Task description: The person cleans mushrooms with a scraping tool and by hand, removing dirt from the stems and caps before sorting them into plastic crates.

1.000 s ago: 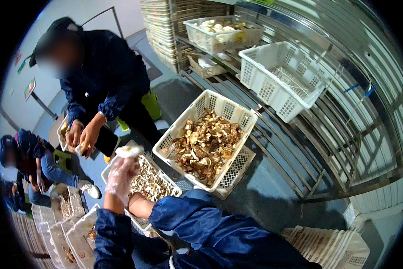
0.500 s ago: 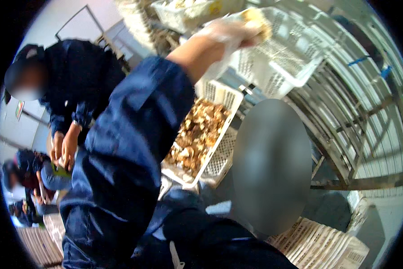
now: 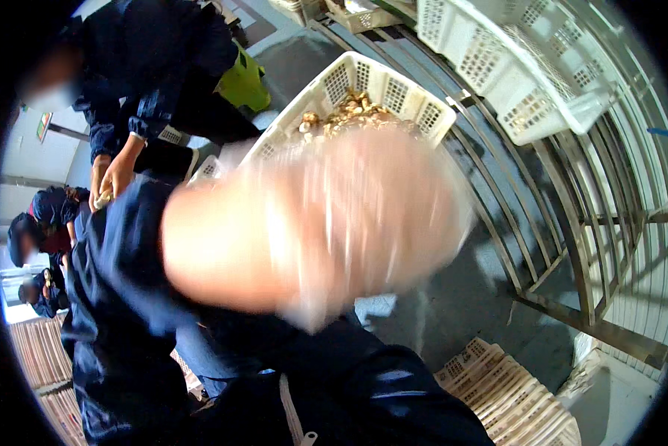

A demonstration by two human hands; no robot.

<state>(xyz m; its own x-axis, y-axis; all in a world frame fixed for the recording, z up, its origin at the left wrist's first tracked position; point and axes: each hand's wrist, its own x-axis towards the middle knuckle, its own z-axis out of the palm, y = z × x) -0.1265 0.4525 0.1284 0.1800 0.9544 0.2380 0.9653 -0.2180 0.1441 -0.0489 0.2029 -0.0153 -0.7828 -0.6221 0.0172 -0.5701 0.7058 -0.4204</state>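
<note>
Left hand [image 3: 378,212] blurred before mushroom pieces [image 3: 360,111]

A white perforated crate [image 3: 378,85] holds the brown pieces; I cannot tell whether the hand grips anything. The right hand is out of sight. A coloured panel [image 3: 44,126] is too small to read. A metal rack [image 3: 594,329] stands over grey-blue floor [image 3: 456,320].

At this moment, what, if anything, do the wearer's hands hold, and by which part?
It cannot be told: the left hand is blurred, its grip unclear; the right hand doesn't show.
</note>
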